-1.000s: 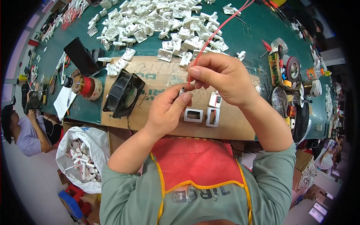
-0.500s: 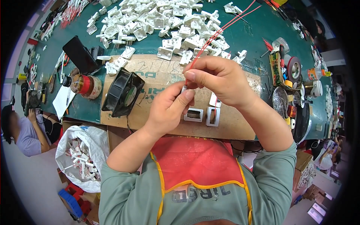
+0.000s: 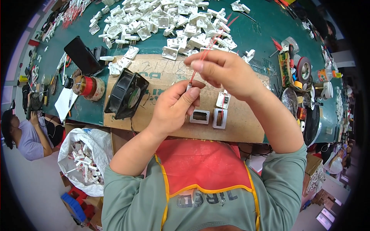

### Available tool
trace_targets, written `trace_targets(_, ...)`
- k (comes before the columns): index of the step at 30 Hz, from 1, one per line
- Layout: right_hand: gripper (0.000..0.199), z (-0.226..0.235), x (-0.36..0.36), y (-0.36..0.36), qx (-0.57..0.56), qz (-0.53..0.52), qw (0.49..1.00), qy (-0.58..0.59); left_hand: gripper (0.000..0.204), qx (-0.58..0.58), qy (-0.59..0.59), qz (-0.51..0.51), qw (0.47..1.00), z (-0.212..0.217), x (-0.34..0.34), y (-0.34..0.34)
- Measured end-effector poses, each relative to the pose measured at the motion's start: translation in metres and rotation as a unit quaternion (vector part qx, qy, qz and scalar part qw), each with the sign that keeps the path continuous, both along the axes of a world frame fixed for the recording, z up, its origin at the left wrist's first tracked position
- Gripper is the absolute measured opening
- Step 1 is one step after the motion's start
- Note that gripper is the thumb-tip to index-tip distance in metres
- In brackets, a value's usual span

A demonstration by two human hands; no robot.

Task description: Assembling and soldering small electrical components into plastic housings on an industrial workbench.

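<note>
Bench: green table [image 3: 262,48], curved at its edges by the lens. On its near side, a brown cardboard sheet [image 3: 243,129] lies flat in front of the person.

Beyond the sheet, a loose heap of white plastic housings [image 3: 144,32]; a few stray pieces reach the sheet's far left corner. Below the table edge, to the left, a white sack [image 3: 102,142] with its mouth facing up, containing small white parts.

Right hand [image 3: 233,75]: raised over the sheet, palm down, thumb and forefinger at the wires. Blurred; cannot tell whether the fingertips clamp them. Left hand [image 3: 172,109]: lower and nearer the body, fingers curled, thumb pressed toward the forefinger in a firm pinch.

On the sheet's left, a black fan [image 3: 125,94], tilted. Farther left, a dark rectangular device [image 3: 82,56] leaning upright, and near it a jar with a red band [image 3: 88,86].

Just right of the left hand, two pale rectangular frames [image 3: 199,122] lie side by side; a small white housing [image 3: 226,103] sits just behind the right one.

Red wires [image 3: 192,76]: thin, rising from the left-hand pinch past the right fingertips toward the heap.

Small pale piece [image 3: 189,87]: gripped between left thumb and forefinger, at the wires' lower end, above the sheet.
</note>
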State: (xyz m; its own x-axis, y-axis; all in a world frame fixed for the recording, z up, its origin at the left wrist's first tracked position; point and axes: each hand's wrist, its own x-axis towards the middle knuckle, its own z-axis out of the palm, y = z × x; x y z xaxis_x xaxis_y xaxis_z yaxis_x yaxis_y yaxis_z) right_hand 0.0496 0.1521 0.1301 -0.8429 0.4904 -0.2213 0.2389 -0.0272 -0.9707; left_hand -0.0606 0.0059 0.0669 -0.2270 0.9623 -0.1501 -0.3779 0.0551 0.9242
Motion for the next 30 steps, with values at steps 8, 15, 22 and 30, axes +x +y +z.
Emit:
trace_targets(8,0.025,-0.015,-0.002,0.003,0.069,0.010,0.997,0.032,0.030,-0.034,-0.019,0.001,0.999,-0.002,-0.003,0.003)
trace_targets(15,0.025,-0.008,-0.009,0.015,0.023,-0.007,0.998,0.061,0.024,-0.055,-0.069,-0.006,0.996,0.003,-0.005,0.005)
trace_targets(22,0.025,-0.010,-0.011,0.013,0.069,0.085,0.994,-0.017,0.025,-0.058,-0.114,-0.017,0.992,0.001,-0.007,0.009)
trace_targets(30,0.022,-0.015,-0.018,0.015,0.026,0.047,0.998,-0.021,0.026,-0.058,-0.127,-0.009,0.990,-0.002,-0.009,0.011)
